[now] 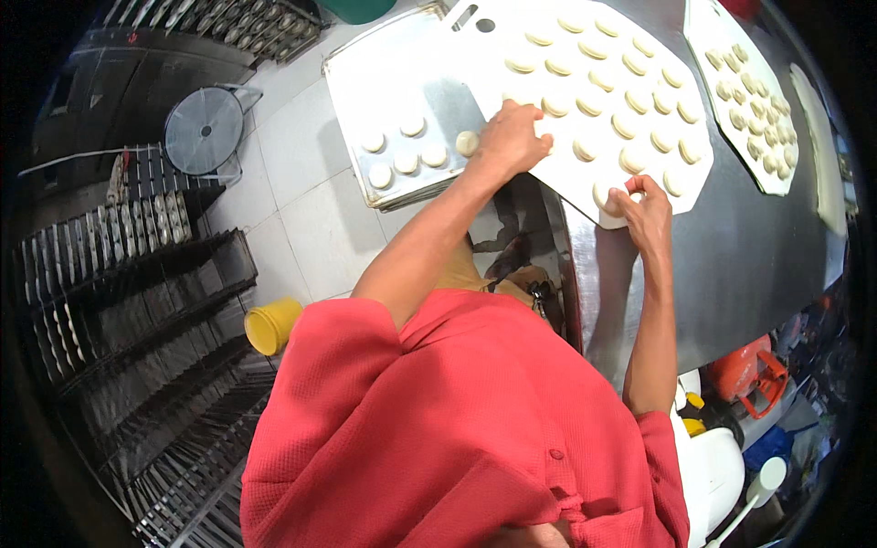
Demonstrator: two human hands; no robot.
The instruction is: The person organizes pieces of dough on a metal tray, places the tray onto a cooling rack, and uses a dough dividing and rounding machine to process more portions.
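A white board [502, 55] holds several rows of pale, rounded dough pieces [623, 126]. My left hand [514, 137] is curled down at the board's left edge; what lies under its fingers is largely hidden. At the board's near corner, my right hand [644, 212] grips a dough piece [606, 197] with thumb and fingers. Left of the board, a stack of metal trays [356, 68] carries several round dough pieces [407, 160] on top, one close beside my left hand.
A second board [699, 41] of shaped dough lies right on the steel table [749, 274]. Tray racks [110, 237], a round clear lid [203, 128] and a yellow bucket [272, 324] are at left. A red cylinder [740, 370] sits below the table's right side.
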